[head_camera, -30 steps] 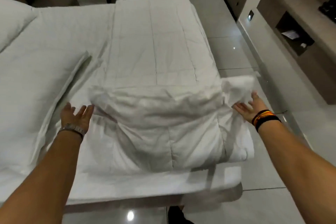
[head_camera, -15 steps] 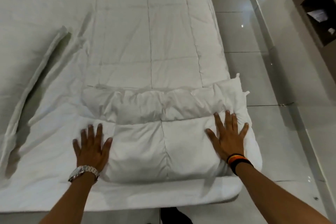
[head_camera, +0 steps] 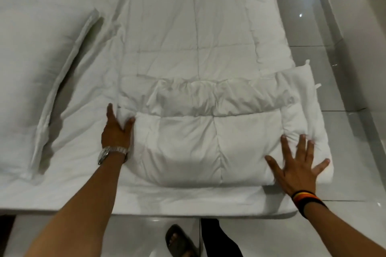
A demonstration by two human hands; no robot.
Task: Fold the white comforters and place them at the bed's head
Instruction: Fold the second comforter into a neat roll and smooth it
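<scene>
A white quilted comforter lies in a long strip down the bed, its near end folded back on itself into a thick pad at the foot. My left hand, with a watch on the wrist, rests flat beside the pad's left edge, thumb touching the fold. On the pad's right near corner my right hand presses down with fingers spread; a striped band circles that wrist. A second white comforter covers the bed's left part, its raised edge running diagonally. Neither hand holds cloth.
The bed's foot edge runs across just in front of me. Glossy floor tiles lie to the right, with a wall base at the far right. My sandalled foot stands on the floor below the bed edge.
The view has come closer and lower over the bed. My left hand slid forward along the pad's left side; my right hand moved back to the pad's near right corner. The fold lies flatter.
</scene>
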